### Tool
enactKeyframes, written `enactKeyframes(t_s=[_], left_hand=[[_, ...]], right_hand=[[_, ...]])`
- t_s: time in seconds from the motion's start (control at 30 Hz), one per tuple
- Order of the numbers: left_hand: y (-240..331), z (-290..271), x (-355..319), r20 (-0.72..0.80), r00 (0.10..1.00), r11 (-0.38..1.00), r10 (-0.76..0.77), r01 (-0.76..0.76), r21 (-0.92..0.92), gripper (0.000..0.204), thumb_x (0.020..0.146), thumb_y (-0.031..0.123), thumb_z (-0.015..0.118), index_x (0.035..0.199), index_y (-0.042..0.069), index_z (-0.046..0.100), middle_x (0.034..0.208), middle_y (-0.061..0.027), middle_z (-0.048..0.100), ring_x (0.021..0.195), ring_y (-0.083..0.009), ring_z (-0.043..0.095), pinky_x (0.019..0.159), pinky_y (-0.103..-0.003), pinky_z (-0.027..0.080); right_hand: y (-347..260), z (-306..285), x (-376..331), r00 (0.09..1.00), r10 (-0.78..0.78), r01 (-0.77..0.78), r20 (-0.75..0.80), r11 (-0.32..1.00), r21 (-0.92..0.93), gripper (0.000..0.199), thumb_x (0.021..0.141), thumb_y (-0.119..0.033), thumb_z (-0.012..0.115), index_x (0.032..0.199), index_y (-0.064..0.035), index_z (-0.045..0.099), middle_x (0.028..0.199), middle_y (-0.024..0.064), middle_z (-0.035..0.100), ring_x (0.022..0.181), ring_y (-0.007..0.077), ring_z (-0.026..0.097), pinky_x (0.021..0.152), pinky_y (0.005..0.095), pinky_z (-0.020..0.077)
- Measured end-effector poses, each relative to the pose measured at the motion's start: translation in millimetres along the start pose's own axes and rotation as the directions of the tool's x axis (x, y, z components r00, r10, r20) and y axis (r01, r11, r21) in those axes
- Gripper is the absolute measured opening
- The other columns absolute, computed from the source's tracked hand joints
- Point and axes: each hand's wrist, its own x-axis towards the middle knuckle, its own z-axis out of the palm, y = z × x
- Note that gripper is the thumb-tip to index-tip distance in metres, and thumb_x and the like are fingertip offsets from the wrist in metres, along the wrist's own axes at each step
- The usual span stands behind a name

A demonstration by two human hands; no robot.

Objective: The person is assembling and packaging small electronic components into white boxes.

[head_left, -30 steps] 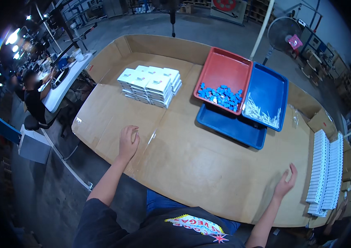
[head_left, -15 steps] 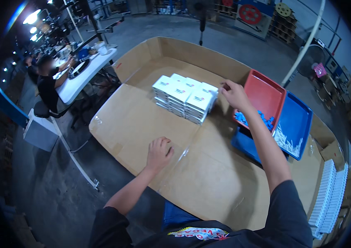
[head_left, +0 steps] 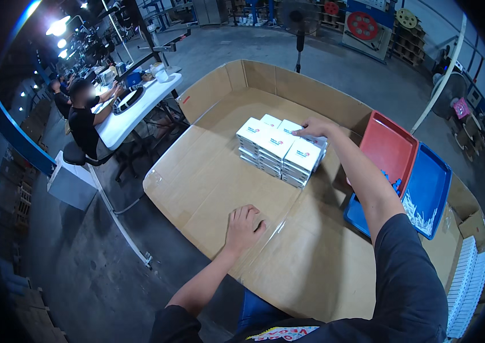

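Small flat white boxes with a printed mark on their lids form a stacked block [head_left: 274,143] on the cardboard. At the back right of this block, my right hand [head_left: 318,128] bends its fingers down over a white box, gripping its edge; the palm and wrist hide part of that box. My left hand [head_left: 244,227] rests on the bare cardboard nearer to me, in front of the stack. Its fingers are loosely curved, with the thumb apart and nothing held.
The cardboard work surface [head_left: 197,171] has raised walls at the back. To the right are a red tray [head_left: 388,143] with blue pieces and a blue tray [head_left: 439,171] with white sticks. White strips [head_left: 462,280] stand far right. People sit at a white table [head_left: 139,108] on the left.
My right hand has come down from beside the stack onto its back right box. My left hand keeps its place on the cardboard. The whole view has shifted a little.
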Motion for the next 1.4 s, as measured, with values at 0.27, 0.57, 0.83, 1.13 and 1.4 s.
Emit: enactKeyframes(t_s=[0.27,0.57,0.83,1.13,1.4], left_hand=[[4.0,3.3,-4.5,0.021,1.000,1.000,-0.001,0.002,-0.022,0.037,0.084,0.028,0.076,0.111,0.008,0.063,0.117,-0.0094,0.062,0.115,-0.0300,0.058,0.099,-0.045,0.044],[6.9,2.5,-5.4,0.036,0.999,0.999,0.010,-0.008,-0.045,0.037,0.084,0.029,0.077,0.111,0.008,0.064,0.118,-0.0094,0.062,0.116,-0.0294,0.058,0.100,-0.045,0.044],[0.4,10.4,-17.5,-0.071,0.997,0.988,-0.003,-0.008,-0.157,0.033,0.087,0.015,0.075,0.116,0.003,0.064,0.121,-0.0135,0.066,0.115,-0.0350,0.061,0.101,-0.047,0.048],[221.3,55.1,-49.4,0.642,0.731,0.296,-0.232,0.682,-0.669,0.047,0.112,0.039,0.046,0.133,-0.001,0.060,0.126,-0.0123,0.067,0.107,-0.0230,0.067,0.097,-0.039,0.053],[345.1,50.1,-62.4,0.883,0.075,-0.048,0.463,0.997,-0.059,0.069,0.112,0.059,0.033,0.148,0.001,0.047,0.131,-0.0170,0.066,0.123,-0.0282,0.066,0.107,-0.042,0.053]], right_hand=[[6.3,1.5,-4.6,0.895,0.024,0.136,-0.446,0.936,0.323,0.044,0.081,-0.027,0.090,0.111,-0.0001,0.072,0.103,0.0121,0.074,0.097,0.0224,0.069,0.088,0.0373,0.0539],[-43.0,-4.0,-127.4,0.661,-0.123,0.693,-0.740,0.479,0.539,0.032,0.085,0.001,0.083,0.108,-0.0018,0.061,0.100,0.0051,0.071,0.095,0.0116,0.066,0.086,0.0288,0.0526],[1.1,124.7,-357.5,0.737,0.298,0.494,-0.607,0.376,0.784,0.044,0.087,-0.005,0.085,0.124,-0.0011,0.062,0.113,0.0080,0.071,0.107,0.0159,0.067,0.095,0.0320,0.0538],[28.1,284.2,-571.4,0.692,0.670,0.366,-0.268,-0.005,0.931,0.046,0.090,-0.003,0.081,0.130,0.0004,0.059,0.115,0.0102,0.072,0.108,0.0166,0.069,0.094,0.0304,0.0555],[42.4,276.0,-606.8,0.661,0.590,0.281,-0.464,0.378,0.882,0.045,0.093,-0.010,0.079,0.135,-0.0025,0.063,0.125,0.0108,0.070,0.121,0.0217,0.065,0.105,0.0367,0.0512]])
